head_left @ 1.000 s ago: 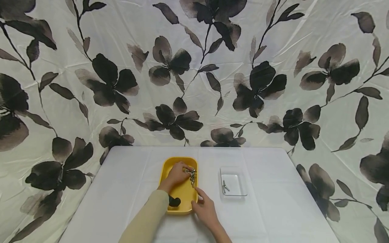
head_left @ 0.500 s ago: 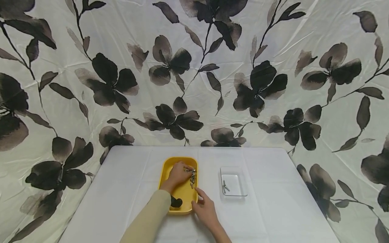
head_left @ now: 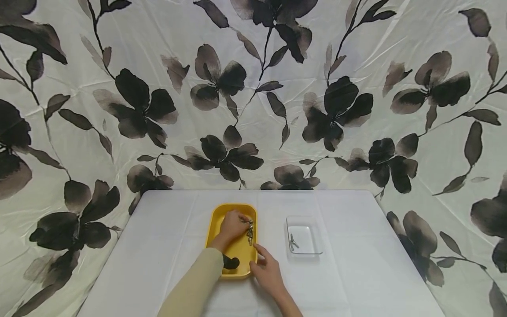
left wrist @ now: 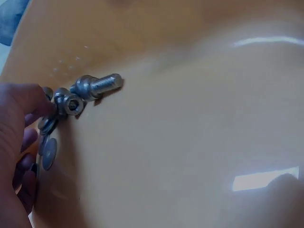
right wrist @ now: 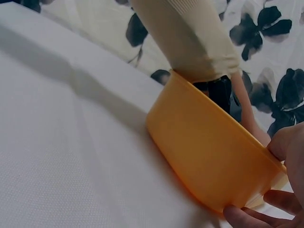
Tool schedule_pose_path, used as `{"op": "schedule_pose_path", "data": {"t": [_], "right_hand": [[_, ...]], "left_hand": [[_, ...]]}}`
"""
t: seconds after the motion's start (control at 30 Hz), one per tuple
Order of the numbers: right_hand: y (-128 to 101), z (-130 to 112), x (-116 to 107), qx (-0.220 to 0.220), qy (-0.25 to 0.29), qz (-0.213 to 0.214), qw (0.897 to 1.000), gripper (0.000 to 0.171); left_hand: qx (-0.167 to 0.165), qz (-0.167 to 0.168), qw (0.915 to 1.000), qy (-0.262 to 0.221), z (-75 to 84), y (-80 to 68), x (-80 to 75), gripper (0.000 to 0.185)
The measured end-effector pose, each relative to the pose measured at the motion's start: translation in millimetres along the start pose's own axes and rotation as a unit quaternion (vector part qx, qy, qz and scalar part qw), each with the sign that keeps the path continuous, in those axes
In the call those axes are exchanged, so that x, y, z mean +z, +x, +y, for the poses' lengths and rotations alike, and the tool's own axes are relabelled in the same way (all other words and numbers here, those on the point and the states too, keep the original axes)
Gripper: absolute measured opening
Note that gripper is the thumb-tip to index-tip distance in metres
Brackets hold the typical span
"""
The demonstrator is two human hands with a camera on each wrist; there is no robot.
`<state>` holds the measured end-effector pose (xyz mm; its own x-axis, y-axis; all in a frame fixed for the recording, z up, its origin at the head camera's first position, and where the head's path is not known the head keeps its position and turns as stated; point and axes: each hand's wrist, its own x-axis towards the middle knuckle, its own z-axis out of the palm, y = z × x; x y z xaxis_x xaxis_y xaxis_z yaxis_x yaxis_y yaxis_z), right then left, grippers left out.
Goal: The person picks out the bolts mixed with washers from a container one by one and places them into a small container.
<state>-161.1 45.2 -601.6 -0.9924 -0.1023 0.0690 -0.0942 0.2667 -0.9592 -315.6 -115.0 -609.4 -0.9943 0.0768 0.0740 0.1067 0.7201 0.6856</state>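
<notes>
Several bolts (left wrist: pixel 92 86) lie inside the yellow tray (head_left: pixel 222 215), where the left hand (head_left: pixel 231 225) pinches one. The right hand (head_left: pixel 268 272) grips the tray's near rim with curled fingers. A loose pinch could drop the bolt back into the tray.

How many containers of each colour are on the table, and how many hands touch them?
Yellow tray: 1
Clear plastic container: 1
Hands at the yellow tray: 2, the left hand on the metal bolts inside it, the right hand on its rim
Total: 2 containers, 2 hands
</notes>
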Motion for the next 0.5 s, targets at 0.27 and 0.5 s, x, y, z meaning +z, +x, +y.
{"op": "schedule_pose_path", "data": {"t": [0.27,0.5], "right_hand": [[-1,4,2,0.022,0.009,-0.017,1.0,0.054],[3,2,-1,0.018,0.01,-0.017,1.0,0.052]], "left_hand": [[-0.027,-0.007,0.9978,-0.059,-9.6,0.3,3.1,0.01],[-0.006,-0.004,0.997,-0.077,5.9,3.3,-6.3,0.01]]}}
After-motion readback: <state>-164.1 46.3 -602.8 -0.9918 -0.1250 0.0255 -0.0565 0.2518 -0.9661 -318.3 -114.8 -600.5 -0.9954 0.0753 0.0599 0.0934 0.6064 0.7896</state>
